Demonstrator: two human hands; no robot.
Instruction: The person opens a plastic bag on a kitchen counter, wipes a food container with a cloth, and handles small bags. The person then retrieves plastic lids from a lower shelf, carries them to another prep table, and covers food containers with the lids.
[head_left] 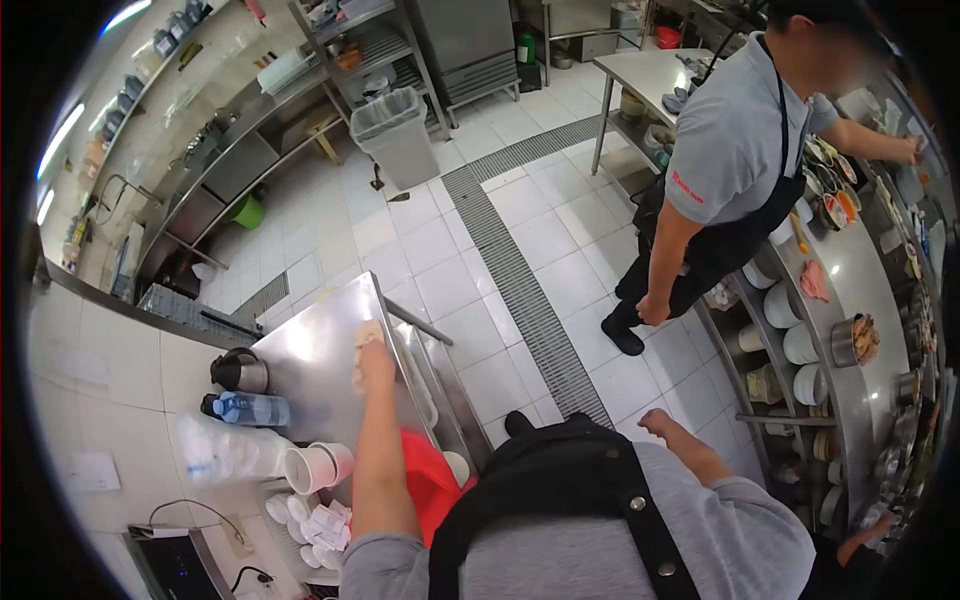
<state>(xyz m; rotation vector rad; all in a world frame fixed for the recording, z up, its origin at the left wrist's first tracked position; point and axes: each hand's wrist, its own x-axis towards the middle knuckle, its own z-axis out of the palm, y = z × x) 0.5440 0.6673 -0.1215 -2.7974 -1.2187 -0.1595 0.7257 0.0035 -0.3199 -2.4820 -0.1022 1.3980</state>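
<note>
My left hand [377,362] presses down on a pale beige cloth [367,331] near the right edge of a steel table [310,345]. Its fingers are closed over the cloth and partly hidden by it. My right hand [656,422] hangs low at my side above the floor, apart from any object, with loosely bent fingers and nothing visible in them. Left of the cloth on the table are a steel and black jug [240,371] and a clear blue plastic bottle [250,408] lying on its side.
White tubs [308,468], a plastic bag [225,447] and a red bag [428,480] are close to my left arm. A co-worker [725,150] stands at the right counter [858,270]. A lined bin [395,140] stands beyond the floor drain [510,260].
</note>
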